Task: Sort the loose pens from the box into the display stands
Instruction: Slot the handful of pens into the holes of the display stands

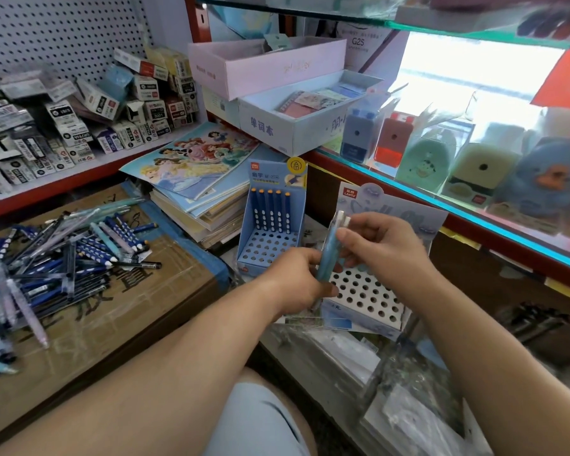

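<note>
My left hand (298, 279) grips the lower part of a small bundle of light blue pens (330, 255), held upright. My right hand (380, 245) pinches the same pens near their white caps. Both hands hover just above a white display stand (364, 299) with rows of empty round holes and a pale blue backing card. Behind it to the left stands a blue display stand (270, 232) with several dark blue pens in its back row. A heap of loose pens (56, 258), dark blue, light blue and lilac, lies on the taped cardboard box (112, 317) at the left.
A stack of books and a princess poster (195, 166) lies behind the blue stand. Small refill boxes (79, 120) crowd the left shelf. Pencil sharpeners (392, 139) line the glass shelf at right. Plastic-wrapped packets (392, 390) lie on the floor near my knee.
</note>
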The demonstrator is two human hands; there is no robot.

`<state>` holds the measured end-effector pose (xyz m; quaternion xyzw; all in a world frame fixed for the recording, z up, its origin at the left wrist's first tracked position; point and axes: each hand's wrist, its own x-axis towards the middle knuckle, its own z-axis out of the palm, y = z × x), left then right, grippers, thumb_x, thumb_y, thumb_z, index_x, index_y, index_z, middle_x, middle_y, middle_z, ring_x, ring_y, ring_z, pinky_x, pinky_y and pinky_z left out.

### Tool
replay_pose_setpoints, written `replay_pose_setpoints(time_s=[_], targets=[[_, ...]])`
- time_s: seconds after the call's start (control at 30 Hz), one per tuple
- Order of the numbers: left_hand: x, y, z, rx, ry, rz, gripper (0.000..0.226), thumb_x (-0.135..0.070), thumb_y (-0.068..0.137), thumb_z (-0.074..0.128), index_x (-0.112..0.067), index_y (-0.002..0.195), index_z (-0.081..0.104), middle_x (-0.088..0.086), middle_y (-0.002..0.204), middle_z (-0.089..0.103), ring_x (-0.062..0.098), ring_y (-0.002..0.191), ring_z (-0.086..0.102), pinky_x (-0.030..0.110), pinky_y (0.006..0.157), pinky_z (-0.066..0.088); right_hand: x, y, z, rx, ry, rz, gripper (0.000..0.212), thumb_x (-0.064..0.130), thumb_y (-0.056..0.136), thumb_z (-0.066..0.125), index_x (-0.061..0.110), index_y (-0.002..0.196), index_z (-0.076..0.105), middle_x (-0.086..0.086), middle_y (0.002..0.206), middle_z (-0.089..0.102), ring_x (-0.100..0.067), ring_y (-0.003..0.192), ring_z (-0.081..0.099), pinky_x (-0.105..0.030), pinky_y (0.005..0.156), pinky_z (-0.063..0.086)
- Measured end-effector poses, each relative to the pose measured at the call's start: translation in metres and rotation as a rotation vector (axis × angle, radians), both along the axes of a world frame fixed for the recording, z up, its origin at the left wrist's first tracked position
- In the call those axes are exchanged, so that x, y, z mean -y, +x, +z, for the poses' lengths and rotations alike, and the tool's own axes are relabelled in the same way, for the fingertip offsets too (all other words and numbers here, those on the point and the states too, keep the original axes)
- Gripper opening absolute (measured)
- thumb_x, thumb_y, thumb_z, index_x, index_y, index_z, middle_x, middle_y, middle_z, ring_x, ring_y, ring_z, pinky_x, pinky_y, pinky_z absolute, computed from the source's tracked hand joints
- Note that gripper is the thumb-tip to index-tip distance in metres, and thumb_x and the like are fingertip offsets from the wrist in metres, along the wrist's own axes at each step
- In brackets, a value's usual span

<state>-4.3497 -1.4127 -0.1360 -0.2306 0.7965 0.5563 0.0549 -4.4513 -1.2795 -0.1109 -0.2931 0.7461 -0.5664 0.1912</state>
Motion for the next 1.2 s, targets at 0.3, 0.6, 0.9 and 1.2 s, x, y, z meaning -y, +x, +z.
replay_pose_setpoints(time_s=[0.3, 0.6, 0.9, 1.2], targets=[[0.003, 0.000, -0.001, -0.051, -0.016, 0.084, 0.053, -0.004, 0.084, 0.079, -0.023, 0.132, 0.064, 0.001, 0.104, 0.070, 0.019, 0.096, 0.068, 0.039, 0.090, 0.060, -0.013, -0.016, -0.010, -0.110, -0.069, -0.264, 0.007, 0.021, 0.096, 0.066, 0.027, 0.097, 0.069, 0.001, 0.089, 0.073, -0.010, 0.081, 0.072, -0.023, 0.071, 0.061], [0.007, -0.001, -0.001, -0.113, -0.135, 0.274, 0.027, -0.010, 0.081, 0.084, -0.025, 0.092, 0.064, -0.001, 0.090, 0.067, 0.013, 0.083, 0.065, 0.032, 0.076, 0.056, -0.013, -0.020, -0.033, -0.541, 0.144, -0.389, 0.013, 0.027, 0.097, 0.066, 0.020, 0.107, 0.068, 0.011, 0.093, 0.062, -0.003, 0.085, 0.060, -0.018, 0.076, 0.049], [0.008, -0.004, -0.003, -0.092, -0.131, 0.277, 0.021, -0.008, 0.085, 0.079, -0.022, 0.100, 0.074, -0.005, 0.094, 0.073, 0.011, 0.092, 0.068, 0.038, 0.092, 0.057, -0.004, -0.026, -0.046, -0.676, 0.259, -0.352, 0.020, 0.027, 0.097, 0.067, 0.015, 0.113, 0.072, 0.002, 0.100, 0.068, -0.009, 0.091, 0.058, -0.025, 0.080, 0.048], [0.007, -0.005, -0.005, -0.081, -0.106, 0.269, 0.021, -0.010, 0.085, 0.080, -0.022, 0.101, 0.074, -0.003, 0.096, 0.074, 0.014, 0.093, 0.069, 0.041, 0.093, 0.058, -0.001, -0.023, -0.053, -0.697, 0.432, -0.302, 0.015, 0.030, 0.097, 0.066, 0.018, 0.105, 0.070, 0.001, 0.096, 0.069, -0.013, 0.084, 0.060, -0.030, 0.076, 0.051]])
